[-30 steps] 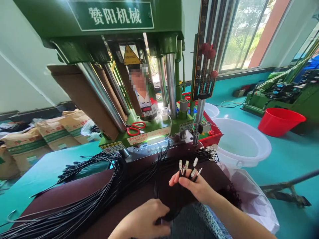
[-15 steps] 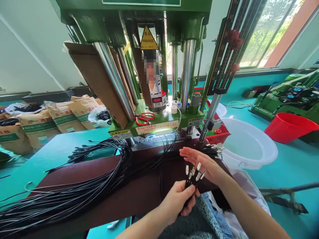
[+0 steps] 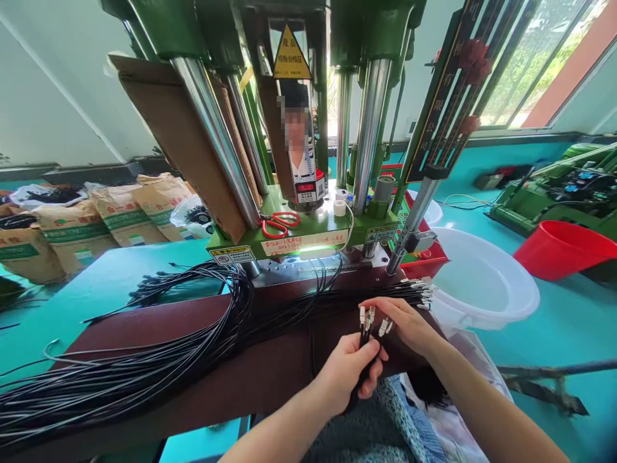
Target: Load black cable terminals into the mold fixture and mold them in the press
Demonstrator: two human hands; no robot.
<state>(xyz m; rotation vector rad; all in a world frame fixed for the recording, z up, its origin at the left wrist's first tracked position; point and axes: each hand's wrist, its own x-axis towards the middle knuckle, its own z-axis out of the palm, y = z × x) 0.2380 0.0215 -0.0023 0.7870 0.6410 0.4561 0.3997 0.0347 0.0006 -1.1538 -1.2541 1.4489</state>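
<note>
My left hand [image 3: 354, 370] is wrapped around a bundle of black cables, whose silvery connector ends [image 3: 370, 316] stick up above the thumb in two loose clusters. Just behind these ends is my right hand [image 3: 407, 325], its fingers stretched out and lightly bent; the fingertips are at the connector tops, and I cannot tell whether they press on them. More black cables [image 3: 202, 350] run in a long sheaf across the dark red-brown board [image 3: 270, 379]. Beyond my right hand, another group of connector ends [image 3: 421, 292] lies at the board's right end.
A green press [image 3: 308, 225] with steel columns [image 3: 373, 122] stands ahead, red-handled scissors [image 3: 279, 224] on its ledge. A white tub [image 3: 482, 276] and a red bucket [image 3: 562, 251] are at right. Paper sacks [image 3: 120, 215] line the left. A reflected person shows in the press.
My right hand has come lower and nearer the connectors, its fingers now at their tops. The connector ends stand more upright and closer together. The view has tilted slightly down.
</note>
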